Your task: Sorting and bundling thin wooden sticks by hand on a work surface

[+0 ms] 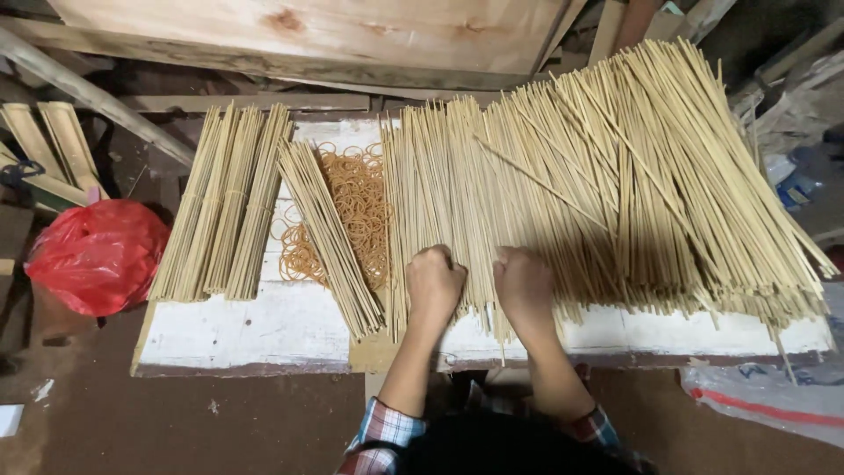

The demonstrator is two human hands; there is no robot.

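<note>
Bamboo sticks (607, 176) are lying in a huge loose heap across the right half of the white counter (264, 330), and both hands are working at its near edge. The left hand (432, 283) is curling into a fist on a clutch of sticks, and the right hand (524, 283) is doing the same just beside it, knuckles up, fingers tucked into the pile; exactly how many sticks each is gripping, I cannot tell. Over on the left, 4 tied bundles are sitting finished: 3 are lying side by side (224, 202) and 1 more (330, 233) is slanting across the pile of orange rubber bands (356, 211), touching it. The bands are far too many and too tangled to count, and so are the loose sticks, easily in the hundreds. Judging by the lie of things, the bundling is looking early on: 4 done, and the great bulk of the heap waiting unsorted. 1 red plastic bag (97, 255) is slumping on the floor left of the counter, with a few flat bamboo slats (48, 145) leaning behind it.
</note>
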